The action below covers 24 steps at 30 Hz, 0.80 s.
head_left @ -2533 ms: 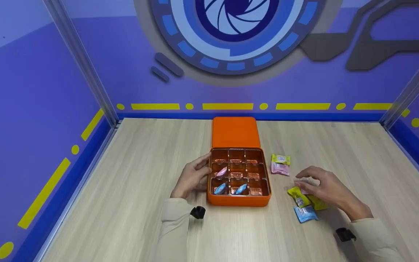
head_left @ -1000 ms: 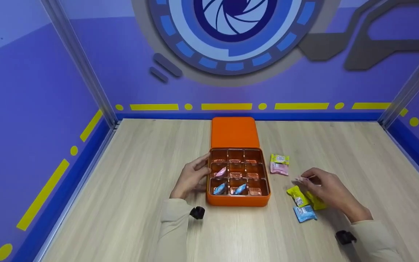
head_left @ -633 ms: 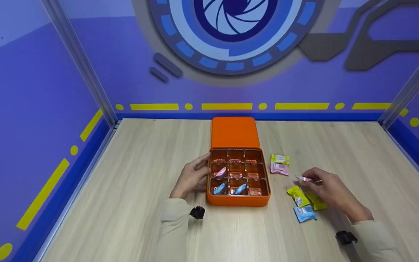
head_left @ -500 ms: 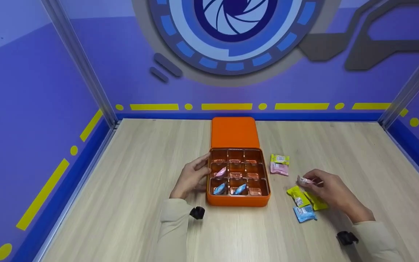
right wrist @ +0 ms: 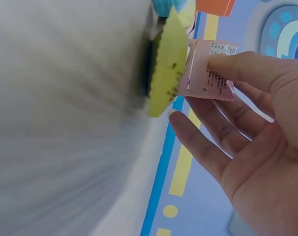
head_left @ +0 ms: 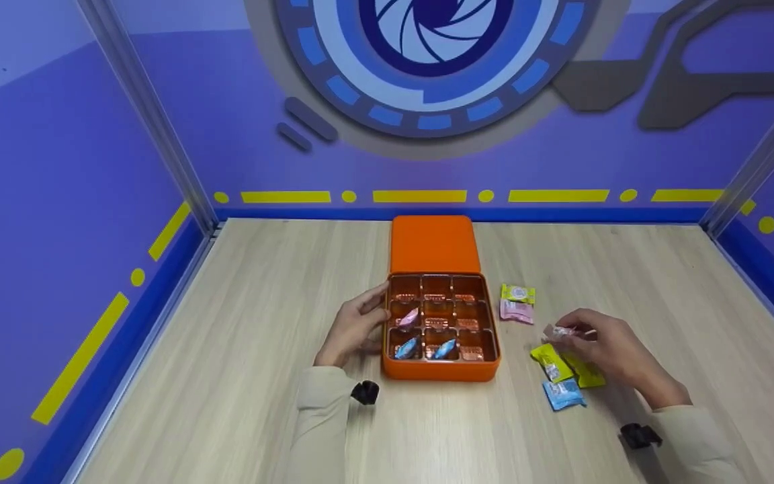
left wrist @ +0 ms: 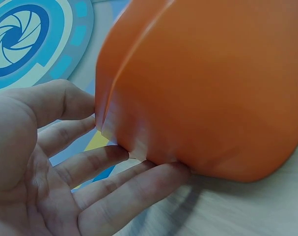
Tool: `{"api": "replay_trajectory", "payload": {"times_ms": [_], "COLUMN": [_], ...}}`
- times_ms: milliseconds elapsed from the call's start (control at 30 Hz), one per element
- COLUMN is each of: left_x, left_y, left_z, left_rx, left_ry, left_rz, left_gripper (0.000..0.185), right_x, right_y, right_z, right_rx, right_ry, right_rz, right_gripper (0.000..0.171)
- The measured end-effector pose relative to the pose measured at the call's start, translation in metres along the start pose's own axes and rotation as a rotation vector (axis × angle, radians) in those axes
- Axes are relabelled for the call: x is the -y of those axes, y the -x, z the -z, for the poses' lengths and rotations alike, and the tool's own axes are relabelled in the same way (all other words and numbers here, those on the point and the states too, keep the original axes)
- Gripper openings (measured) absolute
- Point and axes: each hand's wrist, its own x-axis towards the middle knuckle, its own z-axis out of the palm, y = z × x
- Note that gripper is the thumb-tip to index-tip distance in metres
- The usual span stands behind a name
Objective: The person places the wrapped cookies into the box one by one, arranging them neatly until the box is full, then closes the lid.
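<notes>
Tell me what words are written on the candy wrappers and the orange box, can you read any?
None can be read.
Pink packet pinched in the right hand: rows of small dark print, too blurred to read.
Yellow packets and blue packet on the table: small labels, too tiny to read.
Orange box: no writing visible.

Left hand (head_left: 353, 329) flat with fingers straight, right hand (head_left: 605, 349) raised, fingertips pinched

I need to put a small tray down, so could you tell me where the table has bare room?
The table is bare left of the left hand, and behind and right of the orange box. It is crowded between the box and the right hand, where loose sweets lie.
</notes>
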Motion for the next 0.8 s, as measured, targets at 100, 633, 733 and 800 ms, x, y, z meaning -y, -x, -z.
{"api": "replay_trajectory", "payload": {"times_ms": [100, 633, 733, 800], "left_x": [0.000, 0.000, 0.000, 0.000], "left_y": [0.000, -0.001, -0.002, -0.002], "left_z": [0.000, 0.002, 0.002, 0.001], "left_rx": [0.001, 0.005, 0.008, 0.007], "left_ry": [-0.001, -0.031, -0.037, -0.044], "left_rz": [0.000, -0.015, -0.025, -0.030], "left_gripper": [0.061, 0.061, 0.061, 0.061], "right_x": [0.001, 0.021, 0.026, 0.029], "right_y": [-0.001, -0.009, -0.011, -0.012], "right_z": [0.001, -0.004, -0.006, -0.008], "right_rx": [-0.018, -0.039, -0.042, -0.038], "right_ry": [-0.003, -0.034, -0.058, -0.074], "right_rz": [0.031, 0.201, 0.229, 0.235], "right_gripper": [0.016, 0.017, 0.018, 0.019]}}
